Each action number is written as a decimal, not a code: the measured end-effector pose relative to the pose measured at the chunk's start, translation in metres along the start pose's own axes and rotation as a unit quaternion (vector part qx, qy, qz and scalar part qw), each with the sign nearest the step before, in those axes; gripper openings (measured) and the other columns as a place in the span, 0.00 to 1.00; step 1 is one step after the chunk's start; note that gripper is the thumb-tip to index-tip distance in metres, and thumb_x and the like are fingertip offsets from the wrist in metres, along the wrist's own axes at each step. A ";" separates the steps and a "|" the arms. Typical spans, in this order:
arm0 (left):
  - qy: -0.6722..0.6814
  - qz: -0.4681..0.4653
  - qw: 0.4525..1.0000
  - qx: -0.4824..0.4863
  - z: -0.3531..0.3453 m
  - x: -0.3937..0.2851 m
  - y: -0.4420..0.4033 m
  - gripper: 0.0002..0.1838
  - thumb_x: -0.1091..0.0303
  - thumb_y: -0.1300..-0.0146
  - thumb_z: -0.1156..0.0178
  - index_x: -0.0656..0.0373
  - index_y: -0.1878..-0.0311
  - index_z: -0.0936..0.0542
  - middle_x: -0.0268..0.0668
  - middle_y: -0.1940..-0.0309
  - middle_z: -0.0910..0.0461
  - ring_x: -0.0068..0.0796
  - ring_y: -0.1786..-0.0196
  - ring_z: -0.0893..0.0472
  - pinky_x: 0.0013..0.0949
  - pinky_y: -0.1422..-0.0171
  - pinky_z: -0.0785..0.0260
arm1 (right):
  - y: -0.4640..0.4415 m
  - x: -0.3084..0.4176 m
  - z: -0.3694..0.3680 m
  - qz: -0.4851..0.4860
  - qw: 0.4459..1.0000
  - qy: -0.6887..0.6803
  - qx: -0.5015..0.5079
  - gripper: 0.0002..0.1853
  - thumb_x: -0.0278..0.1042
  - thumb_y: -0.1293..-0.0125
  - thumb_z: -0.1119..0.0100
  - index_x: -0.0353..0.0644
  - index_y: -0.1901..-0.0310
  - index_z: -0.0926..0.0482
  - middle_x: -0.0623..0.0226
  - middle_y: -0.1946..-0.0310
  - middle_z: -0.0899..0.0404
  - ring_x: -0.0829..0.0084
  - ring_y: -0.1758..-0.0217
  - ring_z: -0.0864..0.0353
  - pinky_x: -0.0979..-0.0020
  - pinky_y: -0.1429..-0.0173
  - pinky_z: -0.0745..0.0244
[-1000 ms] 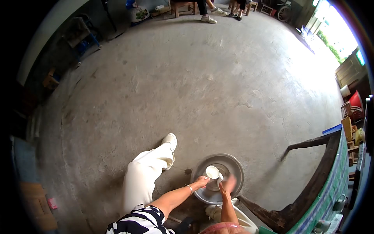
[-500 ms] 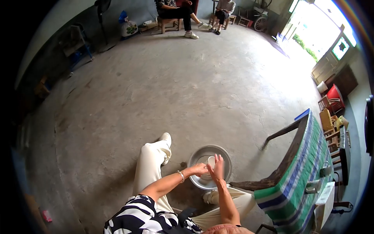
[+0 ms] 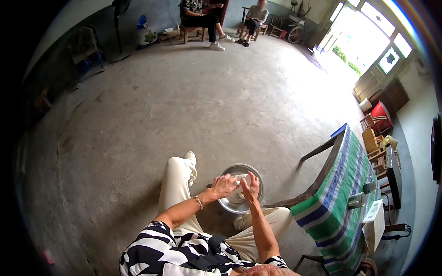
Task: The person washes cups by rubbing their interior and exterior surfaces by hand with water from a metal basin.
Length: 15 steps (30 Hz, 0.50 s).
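Between my two hands, over the metal basin, is a small white cup (image 3: 240, 177). My left hand (image 3: 224, 186) is at its left side with the fingers bent round toward it, and a bracelet shows on that wrist. At the cup's right side is my right hand (image 3: 250, 186), its fingers curled up against it. The round silver basin (image 3: 258, 172) stands on the floor between my feet. Something white lies inside it, partly hidden by my hands.
A table (image 3: 329, 202) with a striped green cloth stands at the right, holding metal mugs (image 3: 357, 200) and a white box (image 3: 374, 225). Two people (image 3: 202, 20) (image 3: 254, 20) sit at the far wall. Small wooden chairs and a red tub (image 3: 381, 115) line the right wall.
The view has tilted up, showing more of the seated people and the table. My left hand has spread round the cup, which has turned on its side; my right fingers have bent toward it.
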<state>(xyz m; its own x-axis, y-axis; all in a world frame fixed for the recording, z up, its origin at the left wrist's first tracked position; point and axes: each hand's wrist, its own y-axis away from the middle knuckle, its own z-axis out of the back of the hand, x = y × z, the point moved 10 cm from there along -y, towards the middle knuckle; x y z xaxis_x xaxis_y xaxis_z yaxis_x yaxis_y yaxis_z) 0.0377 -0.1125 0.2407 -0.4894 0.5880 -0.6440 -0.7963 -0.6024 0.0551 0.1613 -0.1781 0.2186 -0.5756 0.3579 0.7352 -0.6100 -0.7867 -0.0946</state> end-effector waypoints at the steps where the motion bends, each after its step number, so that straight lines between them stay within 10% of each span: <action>1: 0.001 -0.001 1.000 0.001 0.000 0.000 0.003 0.15 0.53 0.43 0.43 0.53 0.60 0.25 0.40 0.64 0.26 0.45 0.58 0.23 0.48 0.55 0.32 | 0.004 0.006 0.008 -0.011 1.000 -0.008 -0.027 0.28 0.50 0.47 0.44 0.46 0.45 0.29 0.54 0.53 0.30 0.55 0.49 0.33 0.58 0.45 0.36; 5: 0.071 -0.134 0.978 -0.140 0.031 -0.018 0.008 0.16 0.65 0.50 0.33 0.54 0.59 0.24 0.38 0.56 0.30 0.36 0.52 0.27 0.41 0.48 0.34 | 0.008 0.023 0.015 -0.046 0.998 -0.025 -0.017 0.27 0.50 0.46 0.46 0.44 0.46 0.30 0.53 0.54 0.30 0.54 0.49 0.32 0.58 0.45 0.36; 7: 0.433 -0.065 0.892 -0.113 0.023 0.000 0.005 0.12 0.66 0.48 0.33 0.56 0.62 0.22 0.40 0.51 0.29 0.35 0.48 0.28 0.37 0.44 0.35 | 0.009 0.031 0.018 -0.056 0.996 -0.069 -0.008 0.26 0.50 0.45 0.47 0.43 0.47 0.29 0.53 0.54 0.31 0.54 0.50 0.31 0.59 0.45 0.36; 15: 0.492 -0.139 0.857 -0.067 0.027 -0.010 0.005 0.09 0.67 0.47 0.33 0.59 0.72 0.24 0.41 0.45 0.31 0.31 0.42 0.32 0.35 0.40 0.39 | 0.014 0.081 0.036 0.048 0.991 -0.126 -0.002 0.22 0.43 0.43 0.48 0.39 0.50 0.29 0.55 0.52 0.32 0.59 0.49 0.31 0.63 0.44 0.36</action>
<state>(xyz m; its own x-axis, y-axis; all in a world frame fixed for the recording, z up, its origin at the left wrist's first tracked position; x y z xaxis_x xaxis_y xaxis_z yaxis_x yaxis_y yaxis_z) 0.0284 -0.1068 0.2680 0.3013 0.0186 -0.9534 -0.7537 -0.6078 -0.2500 0.1260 -0.1780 0.3016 -0.4779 0.1444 0.8664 -0.5619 -0.8084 -0.1752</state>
